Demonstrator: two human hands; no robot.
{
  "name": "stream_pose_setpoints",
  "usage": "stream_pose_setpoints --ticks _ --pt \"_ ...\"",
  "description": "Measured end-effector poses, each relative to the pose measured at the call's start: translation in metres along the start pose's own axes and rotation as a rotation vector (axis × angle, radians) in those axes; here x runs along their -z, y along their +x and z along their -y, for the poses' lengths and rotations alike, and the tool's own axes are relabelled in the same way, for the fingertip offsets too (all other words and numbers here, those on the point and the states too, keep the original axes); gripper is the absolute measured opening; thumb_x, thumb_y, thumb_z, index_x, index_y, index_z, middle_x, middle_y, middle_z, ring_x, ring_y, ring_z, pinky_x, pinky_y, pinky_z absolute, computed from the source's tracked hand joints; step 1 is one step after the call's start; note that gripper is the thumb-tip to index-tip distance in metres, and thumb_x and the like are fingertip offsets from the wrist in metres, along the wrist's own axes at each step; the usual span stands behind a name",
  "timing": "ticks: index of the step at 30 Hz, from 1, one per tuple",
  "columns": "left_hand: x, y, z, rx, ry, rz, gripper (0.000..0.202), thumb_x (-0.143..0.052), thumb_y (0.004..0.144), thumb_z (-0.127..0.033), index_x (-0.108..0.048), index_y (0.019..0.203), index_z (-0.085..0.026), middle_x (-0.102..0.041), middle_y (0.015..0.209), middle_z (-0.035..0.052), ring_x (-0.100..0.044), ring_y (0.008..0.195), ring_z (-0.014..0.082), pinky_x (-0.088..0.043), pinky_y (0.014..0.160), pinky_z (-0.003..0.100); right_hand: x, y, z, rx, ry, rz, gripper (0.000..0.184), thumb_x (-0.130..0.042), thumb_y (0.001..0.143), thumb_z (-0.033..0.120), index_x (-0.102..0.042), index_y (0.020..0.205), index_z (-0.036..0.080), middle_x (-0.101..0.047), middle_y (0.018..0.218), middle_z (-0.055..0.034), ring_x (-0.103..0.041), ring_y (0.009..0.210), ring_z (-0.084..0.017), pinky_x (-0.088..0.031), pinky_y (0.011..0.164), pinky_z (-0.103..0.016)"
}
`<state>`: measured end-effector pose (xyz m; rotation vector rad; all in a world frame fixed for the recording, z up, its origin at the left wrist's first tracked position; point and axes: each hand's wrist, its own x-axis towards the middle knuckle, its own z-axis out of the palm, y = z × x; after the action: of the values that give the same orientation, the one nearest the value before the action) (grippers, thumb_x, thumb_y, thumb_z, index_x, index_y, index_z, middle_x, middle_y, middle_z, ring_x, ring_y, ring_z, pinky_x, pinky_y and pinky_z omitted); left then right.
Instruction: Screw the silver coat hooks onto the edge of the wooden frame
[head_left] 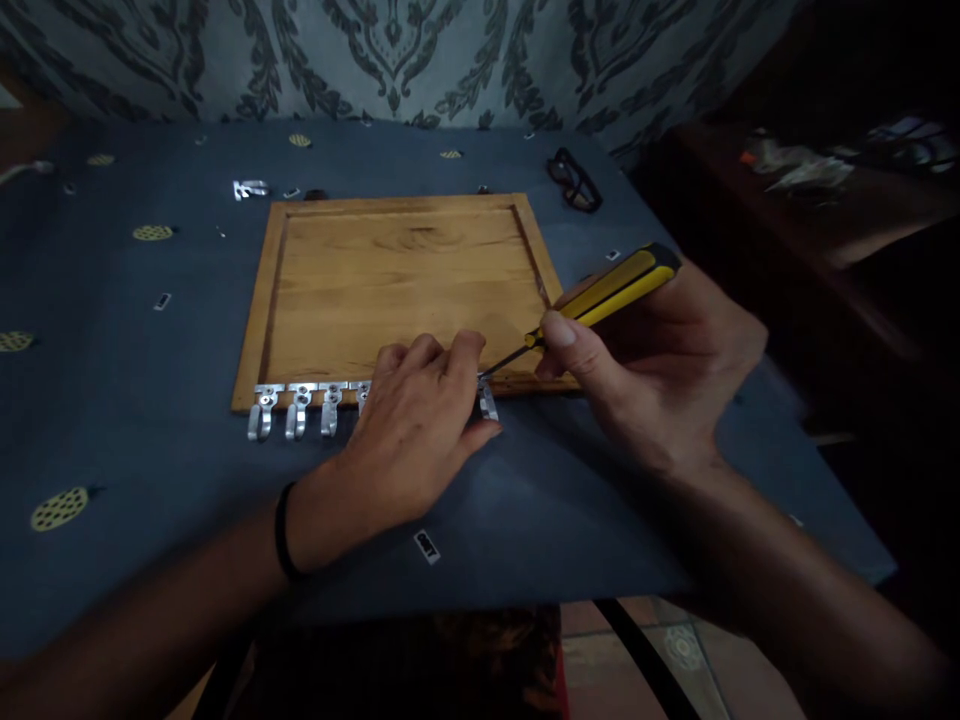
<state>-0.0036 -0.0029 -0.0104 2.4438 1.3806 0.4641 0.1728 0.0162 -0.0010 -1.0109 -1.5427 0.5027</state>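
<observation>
A wooden board (405, 285) with a raised frame lies flat, and small metal hooks (298, 412) line its front rail. My left hand (416, 420) bends over this rail, fingers on top and thumb at the front, around a metal hook (488, 402) near the right end. It covers part of the hook row. In my right hand (652, 365) is a screwdriver (611, 292) with a yellow and black handle, gripped between thumb and fingers. The screwdriver slants down leftward, its tip at the top of that hook. Any screw under the tip is too small to make out.
The board rests on a table with a dark blue patterned cloth (172, 400). Behind the board lie a loose metal piece (250, 189) at left and black-framed glasses (574, 180) at right. A patterned wall covering (394, 60) rises at the back. Brown furniture (810, 230) stands right.
</observation>
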Motion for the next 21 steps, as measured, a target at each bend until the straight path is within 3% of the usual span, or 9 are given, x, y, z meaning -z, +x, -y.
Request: stream_pose_setpoints --ticks 3,8,10,12,15,18,21 --pt "-0.0003 0.0000 0.0001 -0.009 0.014 -0.004 0.052 -0.077 0.086 -0.028 -0.047 0.126 -0.017 -0.071 0.112 0.0085 -0.059 0.111 0.0307 -0.044 0.096 0.046 0.0007 0.0019 0.0044 -0.075 0.083 0.068 0.022 -0.087 0.075 0.038 -0.069 0.078 0.026 -0.070 0.076 0.0014 -0.061 0.053 -0.012 -0.054 0.046 -0.028" --pt "-0.0010 -0.0007 0.0003 0.000 0.011 -0.020 0.053 -0.078 0.085 -0.029 -0.046 0.126 -0.018 -0.071 0.111 0.0078 -0.059 0.111 0.0302 -0.044 0.097 0.046 0.0060 0.0054 0.0060 -0.138 0.249 0.221 0.020 -0.082 0.081 0.031 -0.074 0.100 0.030 -0.076 0.083 0.0032 -0.068 0.053 -0.013 -0.063 0.050 -0.030" --pt "-0.0015 -0.0011 0.0004 -0.007 0.012 -0.030 0.052 -0.078 0.085 -0.029 -0.046 0.125 -0.018 -0.071 0.112 0.0082 -0.059 0.111 0.0301 -0.044 0.097 0.046 0.0065 0.0052 0.0063 -0.156 0.234 0.221 0.016 -0.079 0.083 0.029 -0.077 0.099 0.029 -0.076 0.084 0.0019 -0.068 0.053 -0.013 -0.062 0.050 -0.030" --pt "-0.0019 -0.0012 0.0003 -0.013 0.018 -0.026 0.050 -0.078 0.085 -0.029 -0.047 0.124 -0.017 -0.071 0.111 0.0083 -0.059 0.110 0.0300 -0.044 0.096 0.045 0.0047 0.0037 0.0064 -0.133 0.187 0.148 0.009 -0.082 0.080 0.028 -0.077 0.087 0.027 -0.073 0.076 0.0024 -0.064 0.048 -0.012 -0.057 0.044 -0.028" --pt "-0.0018 -0.0008 0.0003 -0.019 0.025 -0.017 0.051 -0.079 0.085 -0.029 -0.048 0.124 -0.016 -0.071 0.109 0.0082 -0.060 0.109 0.0302 -0.044 0.095 0.045 -0.0001 -0.0001 0.0041 -0.036 0.107 0.007 0.017 -0.089 0.072 0.024 -0.072 0.073 0.025 -0.066 0.063 0.0042 -0.060 0.045 -0.010 -0.050 0.038 -0.025" --pt "-0.0013 -0.0006 0.0005 -0.021 0.029 -0.017 0.053 -0.079 0.085 -0.029 -0.047 0.125 -0.016 -0.071 0.108 0.0078 -0.060 0.108 0.0300 -0.044 0.094 0.044 -0.0024 -0.0030 -0.0001 0.129 0.087 -0.116 0.014 -0.085 0.077 0.026 -0.072 0.083 0.027 -0.067 0.068 0.0048 -0.059 0.047 -0.010 -0.047 0.038 -0.023" --pt "-0.0013 -0.0012 0.0008 -0.017 0.024 -0.016 0.051 -0.079 0.085 -0.029 -0.047 0.124 -0.017 -0.071 0.107 0.0071 -0.060 0.107 0.0292 -0.044 0.095 0.044 -0.0007 -0.0026 -0.0023 0.158 0.085 -0.240 0.011 -0.078 0.085 0.034 -0.070 0.092 0.031 -0.069 0.078 0.0047 -0.059 0.050 -0.009 -0.048 0.041 -0.023"
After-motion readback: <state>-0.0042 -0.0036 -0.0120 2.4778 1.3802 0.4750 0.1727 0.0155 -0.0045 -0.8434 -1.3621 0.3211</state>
